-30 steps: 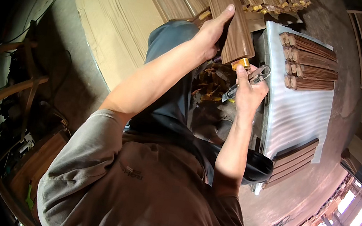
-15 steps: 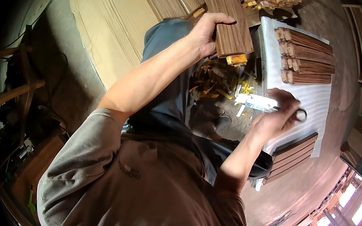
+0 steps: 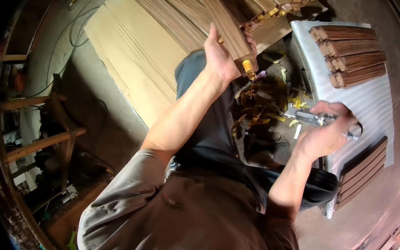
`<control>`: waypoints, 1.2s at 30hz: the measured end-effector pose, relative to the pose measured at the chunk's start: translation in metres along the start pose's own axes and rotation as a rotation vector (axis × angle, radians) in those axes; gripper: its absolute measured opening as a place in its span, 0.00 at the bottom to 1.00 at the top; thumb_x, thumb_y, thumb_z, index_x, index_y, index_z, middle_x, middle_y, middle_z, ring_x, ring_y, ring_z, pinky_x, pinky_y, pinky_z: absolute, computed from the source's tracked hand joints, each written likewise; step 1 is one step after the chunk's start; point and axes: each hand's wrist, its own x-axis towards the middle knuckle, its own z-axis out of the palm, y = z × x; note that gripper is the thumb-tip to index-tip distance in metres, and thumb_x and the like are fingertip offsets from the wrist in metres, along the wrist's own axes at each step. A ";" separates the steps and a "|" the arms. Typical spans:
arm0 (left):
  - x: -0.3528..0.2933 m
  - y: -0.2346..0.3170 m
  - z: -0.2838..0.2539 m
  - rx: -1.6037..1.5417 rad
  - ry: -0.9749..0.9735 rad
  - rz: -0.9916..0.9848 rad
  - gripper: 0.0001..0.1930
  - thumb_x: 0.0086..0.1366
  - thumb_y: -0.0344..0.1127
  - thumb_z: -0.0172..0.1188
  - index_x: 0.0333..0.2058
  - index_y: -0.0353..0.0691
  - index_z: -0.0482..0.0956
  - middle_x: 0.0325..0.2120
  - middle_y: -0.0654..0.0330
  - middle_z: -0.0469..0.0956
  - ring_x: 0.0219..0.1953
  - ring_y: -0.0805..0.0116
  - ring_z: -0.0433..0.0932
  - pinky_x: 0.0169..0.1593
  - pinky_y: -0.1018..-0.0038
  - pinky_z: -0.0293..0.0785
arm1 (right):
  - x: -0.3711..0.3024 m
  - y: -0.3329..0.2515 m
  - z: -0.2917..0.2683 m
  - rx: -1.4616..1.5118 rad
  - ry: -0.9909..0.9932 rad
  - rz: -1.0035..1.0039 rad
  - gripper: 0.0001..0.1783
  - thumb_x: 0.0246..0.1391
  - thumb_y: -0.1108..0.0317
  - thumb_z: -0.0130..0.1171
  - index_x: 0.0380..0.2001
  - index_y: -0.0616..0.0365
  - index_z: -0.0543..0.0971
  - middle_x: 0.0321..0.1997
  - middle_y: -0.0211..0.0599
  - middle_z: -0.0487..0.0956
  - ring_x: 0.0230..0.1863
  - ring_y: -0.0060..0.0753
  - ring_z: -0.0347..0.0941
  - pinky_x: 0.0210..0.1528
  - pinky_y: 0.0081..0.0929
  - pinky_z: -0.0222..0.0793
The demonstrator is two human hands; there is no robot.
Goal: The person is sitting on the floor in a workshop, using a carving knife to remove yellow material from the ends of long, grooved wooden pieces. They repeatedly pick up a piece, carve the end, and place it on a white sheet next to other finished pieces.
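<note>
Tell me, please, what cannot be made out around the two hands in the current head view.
In the head view:
Held board: far end cut off by the top edge; underside faces away.
Left hand: part of its grip hidden behind the board.
Right hand: fingers blurred.
Metallic tool: blurred, partly covered by the right hand.
Floor scraps: too small and jumbled to count.

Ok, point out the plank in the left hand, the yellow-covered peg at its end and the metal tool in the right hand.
Plank (image 3: 221, 18): head view, middle of its broad face.
Yellow-covered peg (image 3: 248, 69): head view, on its yellow covering.
Metal tool (image 3: 309, 117): head view, on its body.
</note>
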 end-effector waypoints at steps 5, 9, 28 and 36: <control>0.017 0.008 -0.034 -0.208 -0.287 -0.169 0.20 0.66 0.54 0.50 0.34 0.40 0.68 0.30 0.62 0.72 0.31 0.67 0.72 0.40 0.67 0.73 | -0.017 0.009 0.009 0.162 -0.239 0.043 0.11 0.68 0.65 0.54 0.35 0.63 0.72 0.34 0.48 0.83 0.25 0.24 0.74 0.27 0.19 0.70; 0.030 0.007 -0.053 -0.332 -0.456 -0.251 0.12 0.66 0.45 0.54 0.35 0.42 0.72 0.29 0.67 0.72 0.32 0.69 0.73 0.44 0.68 0.73 | -0.029 0.032 0.027 0.084 -0.285 -0.191 0.09 0.66 0.69 0.57 0.34 0.66 0.75 0.35 0.48 0.83 0.37 0.36 0.79 0.46 0.34 0.75; 0.013 0.001 -0.033 -0.200 -0.406 -0.164 0.12 0.67 0.40 0.49 0.40 0.41 0.76 0.26 0.69 0.73 0.28 0.72 0.72 0.42 0.71 0.71 | -0.041 0.029 0.035 -0.204 -0.502 -0.395 0.04 0.58 0.76 0.62 0.36 0.64 0.82 0.32 0.45 0.83 0.30 0.38 0.82 0.34 0.29 0.77; 0.019 -0.007 -0.038 -0.217 -0.486 -0.168 0.08 0.68 0.38 0.49 0.37 0.42 0.75 0.26 0.70 0.73 0.29 0.73 0.73 0.44 0.72 0.71 | -0.053 0.010 -0.005 -0.214 -0.572 -0.254 0.04 0.59 0.76 0.60 0.34 0.66 0.81 0.27 0.42 0.83 0.24 0.35 0.81 0.30 0.27 0.77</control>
